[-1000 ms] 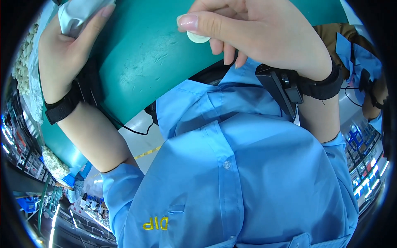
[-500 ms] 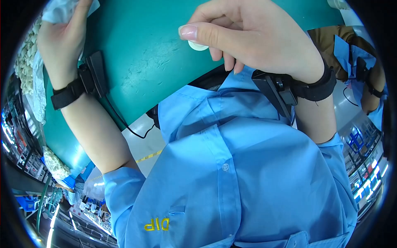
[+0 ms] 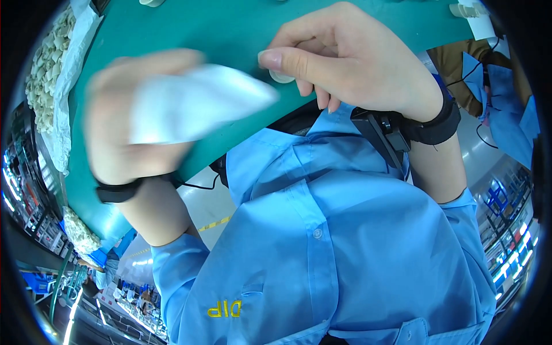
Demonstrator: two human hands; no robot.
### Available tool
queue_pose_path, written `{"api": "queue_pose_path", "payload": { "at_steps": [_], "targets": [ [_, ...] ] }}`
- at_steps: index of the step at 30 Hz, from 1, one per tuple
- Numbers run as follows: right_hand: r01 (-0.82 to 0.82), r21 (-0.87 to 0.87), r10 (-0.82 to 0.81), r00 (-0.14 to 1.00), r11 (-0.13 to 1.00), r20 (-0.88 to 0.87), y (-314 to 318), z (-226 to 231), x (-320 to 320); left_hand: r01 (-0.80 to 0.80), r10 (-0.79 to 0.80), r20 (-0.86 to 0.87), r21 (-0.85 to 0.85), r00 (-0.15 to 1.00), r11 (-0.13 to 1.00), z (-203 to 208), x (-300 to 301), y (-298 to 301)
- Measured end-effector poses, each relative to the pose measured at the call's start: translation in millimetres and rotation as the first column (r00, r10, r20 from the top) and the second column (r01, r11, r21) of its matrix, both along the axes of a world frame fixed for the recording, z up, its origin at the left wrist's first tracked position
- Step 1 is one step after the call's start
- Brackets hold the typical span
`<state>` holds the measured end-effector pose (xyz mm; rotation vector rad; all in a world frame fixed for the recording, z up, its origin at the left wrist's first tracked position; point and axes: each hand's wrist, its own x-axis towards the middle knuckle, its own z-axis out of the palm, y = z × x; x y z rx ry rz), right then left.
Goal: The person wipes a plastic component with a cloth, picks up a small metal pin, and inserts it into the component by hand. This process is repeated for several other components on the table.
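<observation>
A white cloth or wipe [image 3: 195,106], smeared by motion, is in my left hand [image 3: 109,118], whose fingers bend round behind it. Its pointed end reaches toward my right hand [image 3: 356,69] and stops just short of it. Between the thumb and curled fingers of my right hand is a small white round piece [image 3: 282,77], mostly covered by the fingers. Both hands are over the near part of the green tabletop [image 3: 230,34], close to my body.
On the left, a heap of small cream-coloured parts [image 3: 49,86] lies on a white plastic sheet [image 3: 72,103]. Another heap [image 3: 79,233] sits lower left. Cream pieces [image 3: 463,10] lie at the far right corner. A co-worker's blue sleeve [image 3: 500,86] is at the right. A black cable [image 3: 198,185] hangs near the table edge.
My left hand has come from the far left toward the middle, bringing the white cloth near my right hand. My right hand has moved slightly nearer, still pinching the round piece.
</observation>
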<state>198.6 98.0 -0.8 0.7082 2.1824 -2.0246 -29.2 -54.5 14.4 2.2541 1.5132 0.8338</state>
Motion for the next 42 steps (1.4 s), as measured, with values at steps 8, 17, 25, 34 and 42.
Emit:
{"api": "queue_pose_path", "payload": {
  "at_steps": [8, 17, 25, 34, 42],
  "targets": [
    [0.116, -0.118, -0.105, 0.99, 0.986, 0.099, -2.7, 2.6, -1.0, 0.084, -0.091, -0.051, -0.12, 0.995, 0.989, -19.9, 2.7, 33.6],
    [0.015, -0.035, -0.014, 0.999, 0.999, 0.045, -0.5, 0.9, 4.2, 0.136, -0.158, -0.109, -0.187, 0.981, 0.973, -16.2, 16.3, 30.5],
    [-0.031, -0.008, 0.031, 1.0, 0.999, 0.001, 2.5, -4.5, 3.5, 0.194, -0.201, -0.029, -0.16, 0.979, 0.968, -20.0, 12.2, 30.1],
    [-0.043, -0.033, 0.045, 0.998, 0.999, 0.043, 2.5, -0.5, 0.1, 0.153, -0.162, -0.103, -0.085, 0.981, 0.985, -22.3, 6.9, 30.8],
    [-0.066, -0.103, 0.076, 0.992, 0.993, 0.099, 3.9, 2.8, -1.0, 0.19, -0.193, -0.044, -0.055, 0.98, 0.98, -22.4, 2.2, 31.0]
  ]
}}
